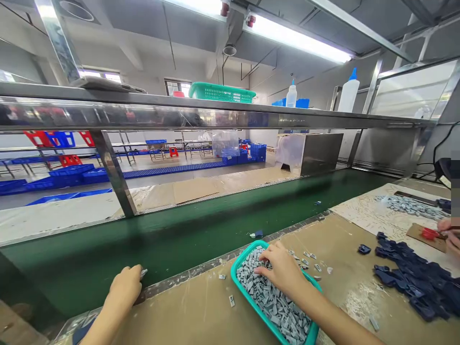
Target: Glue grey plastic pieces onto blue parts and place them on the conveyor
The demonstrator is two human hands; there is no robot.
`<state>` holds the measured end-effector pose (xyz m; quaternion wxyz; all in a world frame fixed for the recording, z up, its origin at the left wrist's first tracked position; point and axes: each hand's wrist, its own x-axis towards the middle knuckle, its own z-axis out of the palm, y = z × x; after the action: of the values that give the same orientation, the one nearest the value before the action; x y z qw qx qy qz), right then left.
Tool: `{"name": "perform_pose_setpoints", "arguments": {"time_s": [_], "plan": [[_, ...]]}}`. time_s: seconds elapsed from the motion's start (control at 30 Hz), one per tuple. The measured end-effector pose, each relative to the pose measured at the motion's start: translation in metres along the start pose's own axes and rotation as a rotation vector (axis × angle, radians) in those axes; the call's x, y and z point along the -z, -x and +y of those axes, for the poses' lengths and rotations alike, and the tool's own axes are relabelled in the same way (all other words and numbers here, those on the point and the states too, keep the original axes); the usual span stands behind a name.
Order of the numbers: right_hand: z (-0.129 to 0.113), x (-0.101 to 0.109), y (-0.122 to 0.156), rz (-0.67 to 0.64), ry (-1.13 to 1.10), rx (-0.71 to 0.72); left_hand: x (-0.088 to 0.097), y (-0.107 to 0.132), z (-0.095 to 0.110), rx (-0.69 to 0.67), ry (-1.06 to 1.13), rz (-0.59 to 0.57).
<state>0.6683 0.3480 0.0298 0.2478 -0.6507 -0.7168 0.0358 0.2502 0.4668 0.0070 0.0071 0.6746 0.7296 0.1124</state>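
A green plastic basket [234,278] full of small grey plastic parts [276,304] stands on the tan worktop in front of me. Over its far side is my right hand [282,268], thumb and fingers apart and touching or nearly touching the parts; I see nothing held in it. My left hand [125,287] is closed at the near edge of the green conveyor belt [172,244]. A small pale grey piece [143,273] pokes out from its fingertips, mostly hidden. Several loose grey parts [232,301] lie beside the basket.
On the belt lies a dark blue piece with a pale part [257,234]. A heap of dark blue moulded pieces [413,278] spreads at the right. Beyond it, a co-worker's hands [453,235] work near a red object [429,233]. A metal shelf [215,115] crosses above the belt.
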Motion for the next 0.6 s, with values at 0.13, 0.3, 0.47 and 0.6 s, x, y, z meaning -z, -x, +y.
{"name": "perform_pose_setpoints", "arguments": {"time_s": [0.13,0.3,0.47,0.6], "plan": [[0.000,-0.029,-0.004,-0.033,0.059,-0.082,0.011,0.014,0.014,-0.020,0.125,0.021],[0.000,-0.031,0.004,-0.032,0.087,-0.115,0.037,0.075,0.058,-0.123,0.494,0.014],[0.000,-0.033,0.010,-0.035,0.085,-0.088,0.078,0.171,0.095,0.019,1.207,-0.028],[0.002,-0.023,0.007,-0.016,0.048,-0.084,0.093,0.231,0.097,0.234,1.349,0.147]]}}
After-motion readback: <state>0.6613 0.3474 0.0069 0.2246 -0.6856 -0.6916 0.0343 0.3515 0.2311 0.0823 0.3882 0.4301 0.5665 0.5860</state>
